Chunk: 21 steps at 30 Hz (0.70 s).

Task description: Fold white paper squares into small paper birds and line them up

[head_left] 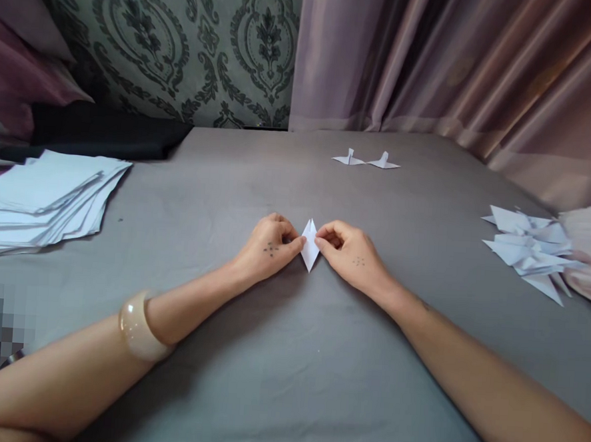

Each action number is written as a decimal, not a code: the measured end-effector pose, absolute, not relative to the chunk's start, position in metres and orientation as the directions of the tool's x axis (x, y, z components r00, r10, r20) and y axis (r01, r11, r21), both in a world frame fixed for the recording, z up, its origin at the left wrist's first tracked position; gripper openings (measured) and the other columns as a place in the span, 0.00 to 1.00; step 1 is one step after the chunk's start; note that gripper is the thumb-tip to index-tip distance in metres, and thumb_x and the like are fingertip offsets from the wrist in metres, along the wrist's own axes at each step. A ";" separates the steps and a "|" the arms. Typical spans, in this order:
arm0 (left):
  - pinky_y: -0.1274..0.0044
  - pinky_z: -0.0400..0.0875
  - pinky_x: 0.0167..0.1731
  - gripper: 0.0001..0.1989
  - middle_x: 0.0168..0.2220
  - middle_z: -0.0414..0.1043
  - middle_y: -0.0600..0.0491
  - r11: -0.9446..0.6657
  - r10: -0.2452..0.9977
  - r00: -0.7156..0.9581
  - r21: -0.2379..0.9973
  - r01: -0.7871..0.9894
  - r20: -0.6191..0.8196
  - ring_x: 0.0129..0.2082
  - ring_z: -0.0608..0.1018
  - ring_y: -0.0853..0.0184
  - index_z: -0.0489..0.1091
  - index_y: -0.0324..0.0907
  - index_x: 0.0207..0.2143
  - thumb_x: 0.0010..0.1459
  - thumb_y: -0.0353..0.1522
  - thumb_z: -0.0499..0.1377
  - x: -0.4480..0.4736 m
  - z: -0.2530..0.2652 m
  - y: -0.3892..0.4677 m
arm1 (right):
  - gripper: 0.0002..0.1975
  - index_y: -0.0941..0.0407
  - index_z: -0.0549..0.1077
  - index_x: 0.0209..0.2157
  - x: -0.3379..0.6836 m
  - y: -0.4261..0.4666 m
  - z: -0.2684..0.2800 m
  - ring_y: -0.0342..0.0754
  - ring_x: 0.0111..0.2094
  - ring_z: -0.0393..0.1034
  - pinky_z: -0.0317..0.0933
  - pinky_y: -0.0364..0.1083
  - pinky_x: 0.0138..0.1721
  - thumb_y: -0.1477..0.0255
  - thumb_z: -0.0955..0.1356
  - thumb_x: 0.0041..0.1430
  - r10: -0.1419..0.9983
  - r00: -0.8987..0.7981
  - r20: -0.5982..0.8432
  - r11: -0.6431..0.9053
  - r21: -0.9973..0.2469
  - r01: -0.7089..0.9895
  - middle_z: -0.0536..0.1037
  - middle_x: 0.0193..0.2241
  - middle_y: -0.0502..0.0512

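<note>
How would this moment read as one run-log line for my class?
paper: folded diamond | left hand: on left corner | right hand: on right corner | sheets: stacked left | folded pieces: heaped right

Close on either side of the folded paper diamond (pixel 310 247), the left hand (pixel 274 246) and right hand (pixel 353 254) block the way. Straight beyond it, the grey cloth (pixel 258 169) leaves a free lane; two paper birds (pixel 350 159) stand beyond and to its right. Well left of it, a paper stack (pixel 41 195) obstructs; well right, a folded-paper heap (pixel 529 245). On its near side, open room widens between the forearms (pixel 201 295).
</note>
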<state>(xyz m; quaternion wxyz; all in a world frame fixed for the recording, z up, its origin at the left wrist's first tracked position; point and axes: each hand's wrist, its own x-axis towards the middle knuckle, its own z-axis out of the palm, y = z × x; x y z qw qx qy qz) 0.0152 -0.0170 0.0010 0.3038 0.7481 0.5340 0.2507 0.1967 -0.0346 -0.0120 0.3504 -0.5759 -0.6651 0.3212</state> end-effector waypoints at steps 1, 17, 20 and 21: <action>0.72 0.69 0.36 0.11 0.35 0.71 0.49 -0.257 0.949 0.310 0.704 0.662 0.055 0.34 0.73 0.65 0.72 0.39 0.25 0.56 0.35 0.57 0.015 0.001 -0.017 | 0.04 0.54 0.74 0.33 0.195 -0.035 -0.011 0.44 0.29 0.70 0.63 0.46 0.34 0.71 0.67 0.56 0.988 -0.103 0.113 0.152 -0.803 0.577 0.78 0.28 0.50; 0.73 0.70 0.38 0.09 0.39 0.69 0.49 -0.450 0.865 0.479 0.656 0.605 0.152 0.37 0.73 0.65 0.75 0.41 0.37 0.52 0.29 0.58 0.009 -0.002 -0.020 | 0.10 0.53 0.78 0.37 0.214 -0.039 -0.001 0.41 0.31 0.67 0.62 0.44 0.36 0.75 0.66 0.55 0.948 -0.300 0.109 0.299 -0.633 0.715 0.74 0.38 0.51; 0.74 0.69 0.36 0.07 0.37 0.70 0.50 -0.431 0.873 0.462 0.693 0.578 0.158 0.34 0.73 0.67 0.75 0.40 0.34 0.56 0.31 0.58 0.008 -0.005 -0.017 | 0.07 0.53 0.78 0.34 0.214 -0.037 -0.001 0.41 0.30 0.66 0.61 0.44 0.34 0.72 0.67 0.57 0.956 -0.273 0.108 0.276 -0.649 0.709 0.74 0.36 0.51; 0.75 0.68 0.36 0.07 0.37 0.70 0.50 -0.425 0.876 0.454 0.702 0.571 0.161 0.33 0.73 0.68 0.75 0.40 0.33 0.56 0.31 0.58 0.008 -0.006 -0.016 | 0.07 0.53 0.78 0.33 0.213 -0.036 -0.001 0.40 0.29 0.66 0.61 0.44 0.34 0.71 0.67 0.58 0.959 -0.263 0.109 0.268 -0.653 0.709 0.74 0.35 0.50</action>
